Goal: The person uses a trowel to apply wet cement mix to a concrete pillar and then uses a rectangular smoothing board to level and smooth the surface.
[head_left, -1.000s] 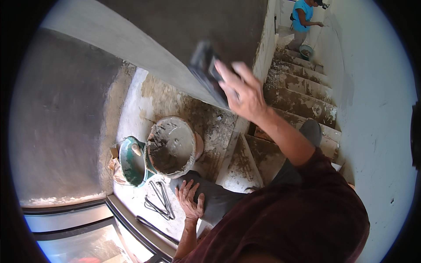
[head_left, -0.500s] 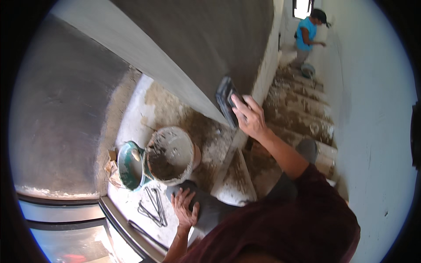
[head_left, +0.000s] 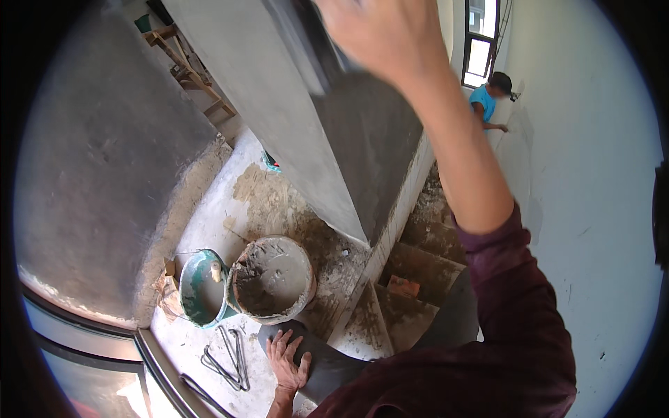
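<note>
My right hand (head_left: 390, 35) is raised high at the upper edge, smeared by motion and partly cut off. It grips a dark plastering float (head_left: 300, 45), also blurred, at the corner of the grey plastered wall (head_left: 373, 132). One face of that corner is darker than the pale face on its left. My left hand (head_left: 287, 359) lies flat on my knee with its fingers spread, holding nothing. Just beyond the knee stands a large bucket (head_left: 306, 313) of grey mortar. Against it sits a green bucket (head_left: 188, 279) with greyish liquid and a handled tool at its rim.
Dirty stairs (head_left: 418, 268) run down on my right, with a reddish brick piece (head_left: 403, 286) on one step. A co-worker in blue (head_left: 483, 104) stands farther off by the white wall (head_left: 585, 209). Bent black rods (head_left: 226, 359) lie on the floor near a glazed frame (head_left: 150, 355).
My right hand has swept the float up along the wall corner to the upper edge of view. The view has tilted upward. My left hand stays on the knee.
</note>
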The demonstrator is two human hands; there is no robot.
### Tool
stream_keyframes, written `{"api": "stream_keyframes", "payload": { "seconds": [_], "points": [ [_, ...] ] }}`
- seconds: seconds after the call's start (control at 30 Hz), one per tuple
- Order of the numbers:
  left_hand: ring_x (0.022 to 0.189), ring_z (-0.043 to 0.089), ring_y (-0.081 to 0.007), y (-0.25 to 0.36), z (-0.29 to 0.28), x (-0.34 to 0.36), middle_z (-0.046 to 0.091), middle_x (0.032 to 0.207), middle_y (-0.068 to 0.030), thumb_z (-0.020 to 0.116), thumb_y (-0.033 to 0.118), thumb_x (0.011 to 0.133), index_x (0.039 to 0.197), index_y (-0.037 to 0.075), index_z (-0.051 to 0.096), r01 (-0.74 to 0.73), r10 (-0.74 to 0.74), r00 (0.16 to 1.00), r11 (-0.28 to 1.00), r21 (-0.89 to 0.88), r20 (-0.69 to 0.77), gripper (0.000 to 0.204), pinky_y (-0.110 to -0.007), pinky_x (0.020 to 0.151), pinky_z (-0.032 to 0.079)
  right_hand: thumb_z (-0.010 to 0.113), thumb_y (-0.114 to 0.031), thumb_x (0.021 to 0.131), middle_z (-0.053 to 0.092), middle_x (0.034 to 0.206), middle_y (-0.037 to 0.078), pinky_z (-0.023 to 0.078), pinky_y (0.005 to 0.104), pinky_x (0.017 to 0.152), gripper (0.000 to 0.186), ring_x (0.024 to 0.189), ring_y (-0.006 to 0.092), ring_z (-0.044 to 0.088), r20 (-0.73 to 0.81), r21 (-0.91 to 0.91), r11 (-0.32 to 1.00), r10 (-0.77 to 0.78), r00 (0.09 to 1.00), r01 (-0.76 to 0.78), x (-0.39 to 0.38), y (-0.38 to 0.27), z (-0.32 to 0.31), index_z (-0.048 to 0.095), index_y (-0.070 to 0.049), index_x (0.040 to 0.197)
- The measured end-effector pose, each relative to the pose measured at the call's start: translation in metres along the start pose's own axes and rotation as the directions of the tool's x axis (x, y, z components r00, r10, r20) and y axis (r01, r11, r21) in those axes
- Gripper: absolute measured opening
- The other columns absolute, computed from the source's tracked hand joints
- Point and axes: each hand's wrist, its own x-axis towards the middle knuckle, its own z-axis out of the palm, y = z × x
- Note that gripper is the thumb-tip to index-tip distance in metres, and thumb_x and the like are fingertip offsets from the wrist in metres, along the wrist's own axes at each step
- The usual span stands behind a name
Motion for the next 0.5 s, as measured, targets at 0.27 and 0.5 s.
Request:
{"api": "stream_keyframes", "payload": {
  "seconds": [0.27,0.5],
  "points": [
    [0.105,0.062,-0.0354,0.047,-0.011,0.068,0.064,0.118,-0.0160,0.062,0.020,0.089,0.117,0.005,0.065,-0.228,0.380,0.889,0.851,-0.472,0.255,0.032,-0.041,0.090,0.050,0.069,-0.009,0.084,0.057,0.094,0.015,0.049,0.0366,0.071,0.045,0.079,0.0301,0.057,0.294,-0.221,0.915,0.393,0.871,-0.338,-0.226,0.003,-0.075,0.059,0.000,0.127],
    [0.104,0.062,-0.0345,0.110,0.041,0.136,0.065,0.112,-0.0164,0.058,0.022,0.090,0.116,0.006,0.064,-0.617,0.824,0.394,0.565,-0.548,0.406,0.031,-0.044,0.089,0.049,0.076,-0.006,0.066,0.059,0.096,0.013,0.052,0.0377,0.068,0.044,0.078,0.0290,0.059,0.566,-0.407,0.745,-0.249,0.786,0.529,-0.014,-0.112,-0.068,0.064,-0.001,0.107]
  ]
}}
